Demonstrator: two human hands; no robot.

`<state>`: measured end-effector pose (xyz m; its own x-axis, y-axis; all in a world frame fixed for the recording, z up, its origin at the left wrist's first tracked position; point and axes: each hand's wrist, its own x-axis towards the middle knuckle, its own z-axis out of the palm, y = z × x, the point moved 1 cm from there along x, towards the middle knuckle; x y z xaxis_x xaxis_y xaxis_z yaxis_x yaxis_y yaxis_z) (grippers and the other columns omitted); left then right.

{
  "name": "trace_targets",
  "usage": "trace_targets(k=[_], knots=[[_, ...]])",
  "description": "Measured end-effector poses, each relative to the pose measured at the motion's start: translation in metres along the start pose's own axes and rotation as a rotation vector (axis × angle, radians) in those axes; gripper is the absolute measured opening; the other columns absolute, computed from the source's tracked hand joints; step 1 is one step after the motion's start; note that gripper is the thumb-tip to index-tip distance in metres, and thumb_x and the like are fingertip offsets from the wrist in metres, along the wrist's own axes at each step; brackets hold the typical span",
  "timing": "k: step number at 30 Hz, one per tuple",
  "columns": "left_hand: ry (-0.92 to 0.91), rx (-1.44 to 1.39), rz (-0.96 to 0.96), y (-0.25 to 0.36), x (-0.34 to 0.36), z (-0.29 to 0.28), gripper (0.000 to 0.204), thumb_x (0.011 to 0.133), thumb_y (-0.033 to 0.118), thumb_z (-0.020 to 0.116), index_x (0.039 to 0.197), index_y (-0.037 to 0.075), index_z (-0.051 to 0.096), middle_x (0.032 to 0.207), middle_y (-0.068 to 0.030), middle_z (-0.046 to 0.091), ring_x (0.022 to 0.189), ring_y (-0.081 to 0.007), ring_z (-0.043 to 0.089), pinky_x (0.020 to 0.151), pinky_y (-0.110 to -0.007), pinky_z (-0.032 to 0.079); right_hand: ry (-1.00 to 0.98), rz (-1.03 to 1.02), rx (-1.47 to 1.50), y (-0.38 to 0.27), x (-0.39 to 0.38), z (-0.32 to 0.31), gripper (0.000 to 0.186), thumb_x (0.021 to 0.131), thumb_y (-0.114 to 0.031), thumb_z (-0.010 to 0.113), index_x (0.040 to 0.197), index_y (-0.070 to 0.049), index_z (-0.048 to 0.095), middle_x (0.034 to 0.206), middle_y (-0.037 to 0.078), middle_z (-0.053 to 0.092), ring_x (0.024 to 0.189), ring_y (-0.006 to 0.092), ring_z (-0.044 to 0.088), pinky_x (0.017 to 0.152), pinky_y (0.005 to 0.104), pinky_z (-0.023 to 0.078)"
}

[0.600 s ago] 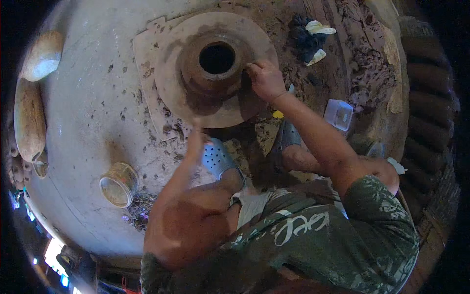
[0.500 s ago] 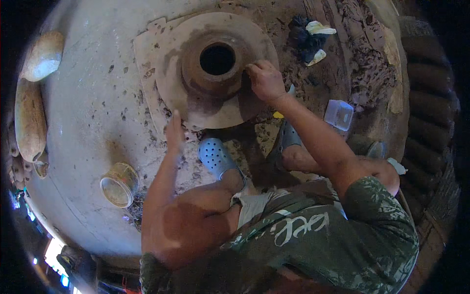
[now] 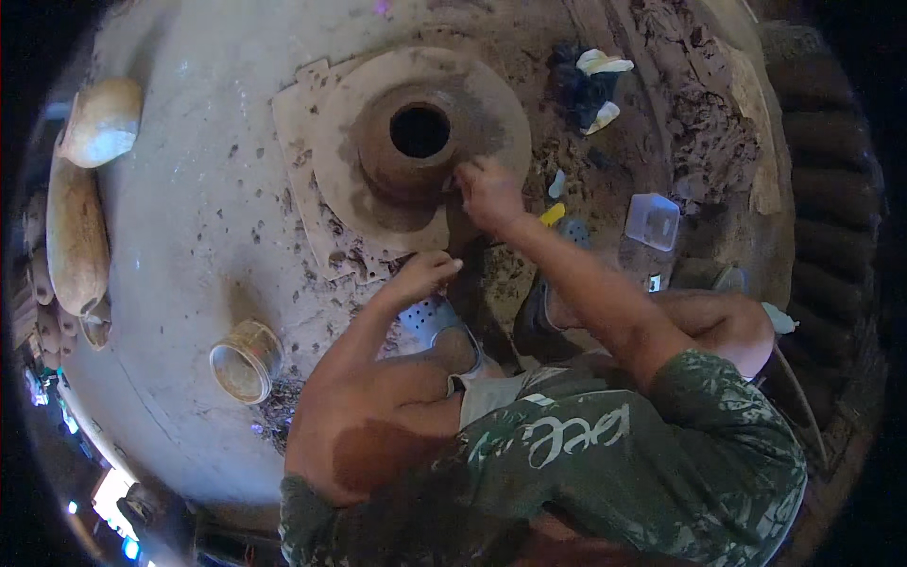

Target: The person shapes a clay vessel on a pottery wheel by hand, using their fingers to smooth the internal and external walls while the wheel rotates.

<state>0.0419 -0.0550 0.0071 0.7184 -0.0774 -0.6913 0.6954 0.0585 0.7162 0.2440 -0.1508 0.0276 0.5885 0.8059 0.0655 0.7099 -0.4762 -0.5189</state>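
A brown clay pot (image 3: 406, 175) with a round, dark mouth sits on a flat round turntable (image 3: 350, 123) over a square board. My right hand (image 3: 487, 194) is at the pot's lower right side with its fingers pinched together; what they hold, if anything, is hidden. Just below the turntable's front rim, my left hand (image 3: 425, 274) has curled fingers, and whatever is in them is too small to make out. A yellow tool (image 3: 553, 214) lies beside my right wrist, with a pale scrap (image 3: 557, 181) above it.
Wet clay (image 3: 704, 142) covers the right of the floor (image 3: 198, 236), near a dark bag with pale pieces (image 3: 586, 85) and a clear plastic box (image 3: 652, 220). At left lie long gourd-like vessels (image 3: 76, 236) and a bucket (image 3: 246, 359). My clogs (image 3: 425, 321) are below the turntable.
My right hand has moved down along the pot's side. My left hand has shifted rightward from the turntable's left front edge and curled its fingers. The whole view has shifted slightly.
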Motion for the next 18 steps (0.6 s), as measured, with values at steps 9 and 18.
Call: trace_targets(k=[9,18], knots=[[0.971,0.941,-0.187,0.02,-0.151,-0.167,0.046,0.094,0.019,0.058,0.14,0.019,0.062,0.098,-0.0206,0.075,0.095,-0.0384,0.073,0.092,-0.049,0.055,-0.392,-0.135,0.033,0.019,-0.047,-0.108,0.025,0.089,-0.018,0.069,0.11,-0.005,0.07,0.108,0.018,0.067,0.107,0.0402,0.065,0.091,0.0503,0.053],[1.733,1.474,-0.245,-0.073,-0.298,-0.255,0.084,0.085,0.022,0.07,0.16,0.035,0.036,0.121,-0.0138,0.074,0.122,-0.0341,0.065,0.117,-0.074,0.022,-0.099,0.109,-0.35,0.178,-0.107,-0.358,0.026,0.092,-0.015,0.067,0.113,0.0,0.07,0.103,0.016,0.072,0.096,0.0348,0.071,0.083,0.0454,0.055]])
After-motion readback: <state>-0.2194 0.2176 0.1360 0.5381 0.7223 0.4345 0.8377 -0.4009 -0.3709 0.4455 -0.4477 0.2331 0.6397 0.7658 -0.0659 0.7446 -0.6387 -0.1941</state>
